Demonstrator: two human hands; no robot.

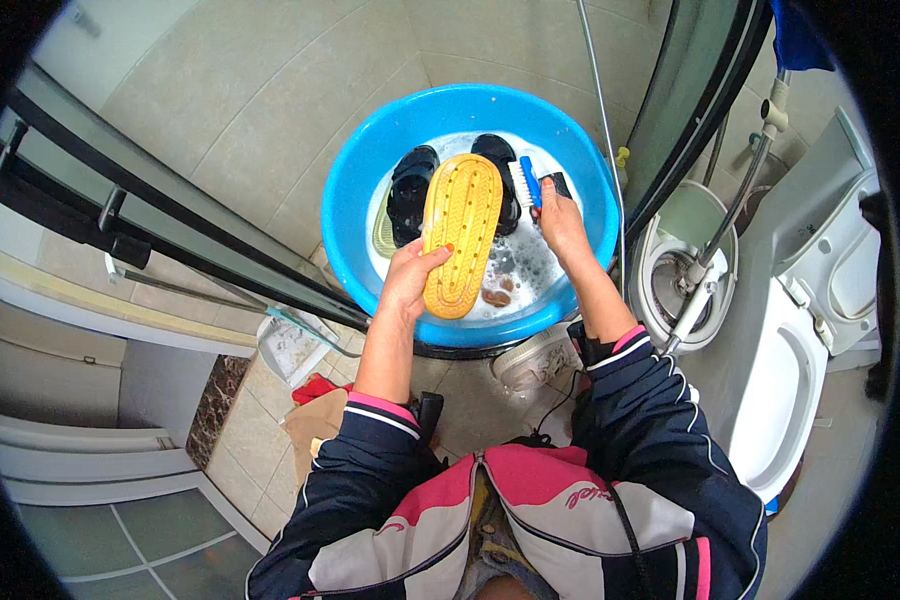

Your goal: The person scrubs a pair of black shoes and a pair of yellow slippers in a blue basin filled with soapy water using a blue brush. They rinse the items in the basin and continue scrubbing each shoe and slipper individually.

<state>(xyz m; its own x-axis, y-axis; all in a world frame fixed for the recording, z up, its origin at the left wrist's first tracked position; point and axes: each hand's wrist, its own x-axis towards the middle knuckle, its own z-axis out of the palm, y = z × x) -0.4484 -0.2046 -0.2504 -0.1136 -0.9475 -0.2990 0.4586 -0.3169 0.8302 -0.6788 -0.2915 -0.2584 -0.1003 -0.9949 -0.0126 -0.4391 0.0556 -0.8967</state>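
Note:
A yellow slipper (pixel 463 235) with a dotted sole is held up over the blue basin (pixel 342 232). My left hand (pixel 410 275) grips its lower left edge, thumb lying on the sole. To the right, my right hand (pixel 562 222) is closed round a blue-and-white scrubbing brush (pixel 530 182), whose white bristles point toward the slipper without touching it. Behind the slipper, black slippers (pixel 411 190) lie in foamy water in the basin. A pale green item (pixel 383 225) shows partly at the left inside the basin.
Right of the basin stand a pale bucket (pixel 685 265) and a white toilet (pixel 782 390). Glass door frames (pixel 120 205) flank both sides. A dustpan (pixel 292 345) and a red cloth (pixel 318 388) lie on the tiled floor. A clear tub (pixel 537 362) stands below the basin.

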